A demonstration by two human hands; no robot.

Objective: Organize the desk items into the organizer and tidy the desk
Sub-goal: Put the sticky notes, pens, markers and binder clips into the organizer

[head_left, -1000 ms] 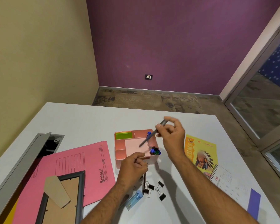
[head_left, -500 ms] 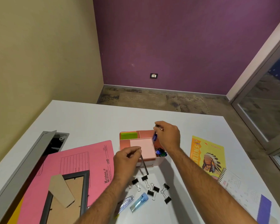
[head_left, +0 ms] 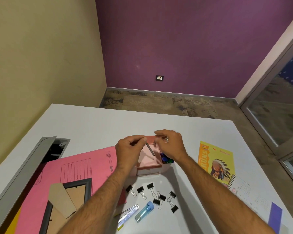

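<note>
The pink organizer [head_left: 149,166] stands in the middle of the white desk [head_left: 95,125]. My left hand [head_left: 129,150] is over its left side and pinches the top of a dark grey pen [head_left: 150,149], which slants down over the pink note pad inside. Above the organizer's back right compartment hovers my right hand [head_left: 172,146] with its fingers curled; a small silver glint shows under them, and I cannot tell what it is. Coloured push pins [head_left: 166,159] fill the right compartment. In front of the organizer lie several black binder clips [head_left: 153,194], a blue lighter [head_left: 145,211] and a silver clipper [head_left: 128,213].
A pink folder [head_left: 78,168] with a dark picture frame [head_left: 68,198] on it covers the left of the desk. An open cable hatch [head_left: 56,147] is at the far left. A yellow booklet [head_left: 215,159] and a spiral calendar [head_left: 243,191] lie on the right.
My left hand has lifted the dark pen from the desk in front of the organizer to above it. The right hand has stayed over the back right compartment, now covering the pen it lowered there.
</note>
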